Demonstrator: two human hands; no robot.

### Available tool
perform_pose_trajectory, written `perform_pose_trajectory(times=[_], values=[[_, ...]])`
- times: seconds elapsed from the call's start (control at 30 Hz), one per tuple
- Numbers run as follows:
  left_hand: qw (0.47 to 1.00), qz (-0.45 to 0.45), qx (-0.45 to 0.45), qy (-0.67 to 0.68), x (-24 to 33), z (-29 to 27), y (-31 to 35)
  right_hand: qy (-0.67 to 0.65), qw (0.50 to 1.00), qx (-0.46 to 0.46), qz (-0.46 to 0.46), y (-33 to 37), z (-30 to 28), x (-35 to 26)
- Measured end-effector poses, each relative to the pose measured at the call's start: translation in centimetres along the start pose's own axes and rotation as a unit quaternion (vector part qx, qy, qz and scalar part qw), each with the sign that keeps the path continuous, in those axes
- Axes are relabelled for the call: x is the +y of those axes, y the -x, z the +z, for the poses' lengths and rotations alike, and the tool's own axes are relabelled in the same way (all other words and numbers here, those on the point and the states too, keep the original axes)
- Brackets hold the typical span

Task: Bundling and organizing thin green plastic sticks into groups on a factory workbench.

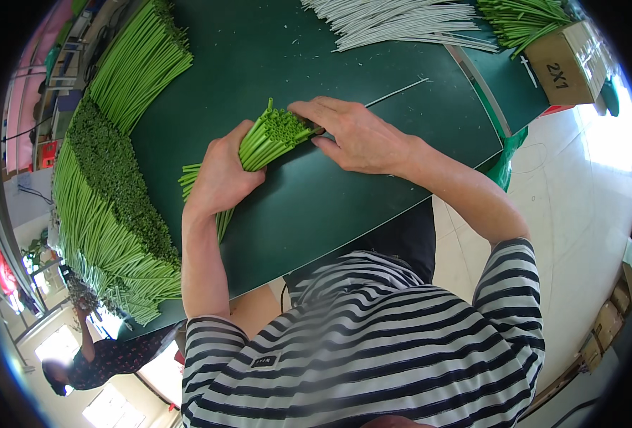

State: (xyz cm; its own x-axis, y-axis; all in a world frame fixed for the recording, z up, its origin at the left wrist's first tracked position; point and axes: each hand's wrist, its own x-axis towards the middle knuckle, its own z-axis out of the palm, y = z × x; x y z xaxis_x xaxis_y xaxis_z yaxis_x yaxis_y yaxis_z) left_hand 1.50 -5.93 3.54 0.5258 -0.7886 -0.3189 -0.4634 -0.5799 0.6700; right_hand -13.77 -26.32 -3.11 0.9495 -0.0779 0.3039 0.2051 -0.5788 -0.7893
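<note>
My left hand (224, 171) is wrapped around a bundle of thin green stems (262, 143), above the dark green table. The cut ends of the stems face up and toward my right hand, and the rest of the bundle shows past the left wrist. My right hand (355, 135) is at the right side of those ends, with thumb and fingers closed around something small and dark that I cannot make out. A thin white stick (398, 91) on the table extends out from behind the right hand.
Large piles of green stems (102, 207) line the table's left side. White sticks (408, 25) lie at the far edge, with more green stems (522, 21) and a cardboard box (564, 64) at the far right. Another person (105, 364) is at the lower left.
</note>
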Motion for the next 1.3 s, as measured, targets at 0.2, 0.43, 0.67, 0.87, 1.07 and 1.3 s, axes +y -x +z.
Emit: perform_pose_trajectory(times=[0.2, 0.43, 0.67, 0.87, 1.07, 1.3], values=[[1.000, 0.012, 0.013, 0.009, 0.0, 0.1, 0.5, 0.158, 0.984, 0.048, -0.071, 0.7, -1.3, 0.8], [1.000, 0.019, 0.017, 0.009, 0.3, 0.1, 0.7, 0.101, 0.992, 0.054, -0.050, 1.3, -0.4, 1.9], [0.999, 0.003, 0.034, 0.026, 0.1, 0.2, 0.8, 0.075, 0.995, 0.024, -0.064, 1.2, -0.3, 0.9], [0.991, 0.009, 0.066, 0.120, -1.9, 0.1, 0.3, 0.105, 0.991, 0.014, -0.077, 1.2, -0.6, 1.0], [0.994, -0.001, 0.060, 0.096, -1.6, -0.1, -0.1, 0.239, 0.959, 0.142, -0.051, -2.2, -6.1, 4.7], [0.994, -0.009, 0.042, 0.098, -1.3, -0.3, -0.1, 0.352, 0.921, 0.161, -0.048, -3.2, -7.8, 8.2]])
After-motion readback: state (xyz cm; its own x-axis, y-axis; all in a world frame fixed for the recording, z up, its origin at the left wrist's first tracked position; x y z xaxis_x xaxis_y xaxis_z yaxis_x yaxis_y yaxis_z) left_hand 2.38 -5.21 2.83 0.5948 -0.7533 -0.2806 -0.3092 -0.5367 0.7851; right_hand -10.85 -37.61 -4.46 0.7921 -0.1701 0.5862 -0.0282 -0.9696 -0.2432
